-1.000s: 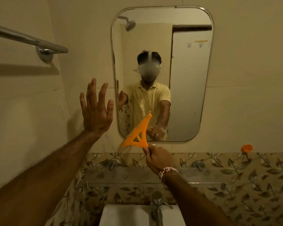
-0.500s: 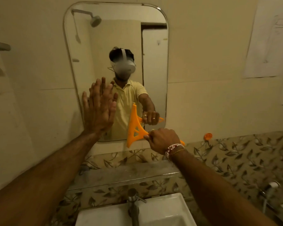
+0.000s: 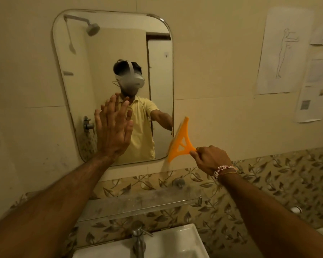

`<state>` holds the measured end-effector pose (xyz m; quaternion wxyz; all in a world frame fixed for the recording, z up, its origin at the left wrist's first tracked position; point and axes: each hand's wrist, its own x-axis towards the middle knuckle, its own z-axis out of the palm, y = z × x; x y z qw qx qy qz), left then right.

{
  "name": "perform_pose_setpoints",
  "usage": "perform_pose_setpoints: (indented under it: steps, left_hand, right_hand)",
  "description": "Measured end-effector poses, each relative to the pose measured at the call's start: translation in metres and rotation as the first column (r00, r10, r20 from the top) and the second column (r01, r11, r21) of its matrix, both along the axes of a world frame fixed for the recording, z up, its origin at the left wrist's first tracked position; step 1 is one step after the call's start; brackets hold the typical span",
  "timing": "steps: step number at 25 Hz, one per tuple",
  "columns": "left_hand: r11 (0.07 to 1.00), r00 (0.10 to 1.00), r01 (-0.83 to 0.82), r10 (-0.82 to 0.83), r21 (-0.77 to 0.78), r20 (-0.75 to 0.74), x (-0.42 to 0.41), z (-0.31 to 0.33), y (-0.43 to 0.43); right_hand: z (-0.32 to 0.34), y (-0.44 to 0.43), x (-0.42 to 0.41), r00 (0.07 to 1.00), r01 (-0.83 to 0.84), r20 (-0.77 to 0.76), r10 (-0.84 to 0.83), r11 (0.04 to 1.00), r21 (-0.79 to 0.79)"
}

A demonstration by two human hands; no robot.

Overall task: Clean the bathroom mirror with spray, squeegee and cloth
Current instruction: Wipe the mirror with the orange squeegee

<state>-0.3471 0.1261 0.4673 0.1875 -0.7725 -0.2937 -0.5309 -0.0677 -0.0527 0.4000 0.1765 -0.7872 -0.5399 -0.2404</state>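
Observation:
The rounded bathroom mirror (image 3: pixel 86 75) hangs on the beige wall. My left hand (image 3: pixel 114 127) lies flat against its lower middle, fingers straight and pointing up. My right hand (image 3: pixel 211 159) grips the handle of the orange squeegee (image 3: pixel 180 140). The squeegee's blade stands nearly upright at the mirror's lower right edge, partly over the wall. No spray bottle or cloth is in view.
A glass shelf (image 3: pixel 138 203) runs below the mirror over leaf-patterned tiles. A white sink (image 3: pixel 177 244) with a chrome tap (image 3: pixel 138 237) sits under it. Paper sheets (image 3: pixel 283 51) are stuck to the wall at the right.
The squeegee has swept right across the lower mirror to its right edge. My left hand moved from the wall onto the glass. The view shifted right, then partly back.

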Motion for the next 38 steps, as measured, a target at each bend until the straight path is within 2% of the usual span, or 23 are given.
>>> perform_pose_setpoints:
  steps: [3, 5, 10, 16, 21, 28, 32, 34, 38]
  left_hand:
    - [1.000, 0.999, 0.009, -0.009, 0.008, 0.033, -0.002, 0.004, 0.000]
    - [1.000, 0.999, 0.011, -0.012, 0.010, 0.045, -0.003, 0.005, 0.000]
    - [0.999, 0.999, 0.006, -0.008, 0.041, 0.036, -0.012, 0.000, 0.009]
    - [0.999, 0.999, -0.038, 0.038, 0.017, -0.020, -0.013, -0.018, 0.013]
    - [0.999, 0.999, -0.033, 0.033, 0.009, -0.032, -0.010, -0.028, 0.012]
    - [0.999, 0.999, -0.021, 0.020, -0.024, -0.044, -0.014, -0.035, 0.008]
    - [1.000, 0.999, -0.006, 0.006, -0.006, -0.031, -0.014, -0.039, 0.008]
    - [1.000, 1.000, 0.018, -0.018, 0.005, -0.023, -0.012, -0.042, 0.012]
    - [0.994, 0.994, 0.102, -0.101, 0.037, -0.037, 0.006, -0.047, 0.018]
  right_hand:
    - [0.022, 0.017, -0.020, 0.970, -0.106, -0.194, 0.147, 0.973, 0.207]
    - [0.033, 0.034, -0.039, 0.921, -0.107, -0.320, 0.220, 0.936, 0.336]
    - [-0.006, 0.051, -0.057, 0.844, -0.042, -0.495, 0.207, 0.945, 0.323]
    - [-0.076, 0.040, -0.063, 0.824, -0.005, -0.543, 0.159, 0.962, 0.273]
    - [-0.089, 0.029, -0.065, 0.847, 0.008, -0.519, 0.114, 0.974, 0.227]
    - [-0.057, 0.038, -0.085, 0.825, 0.066, -0.527, 0.205, 0.891, 0.450]
    - [-0.042, 0.049, -0.093, 0.725, 0.046, -0.594, 0.348, 0.837, 0.546]
    - [-0.039, 0.050, -0.096, 0.659, 0.073, -0.626, 0.417, 0.793, 0.605]
    - [-0.032, 0.044, -0.095, 0.582, 0.133, -0.643, 0.498, 0.722, 0.679]
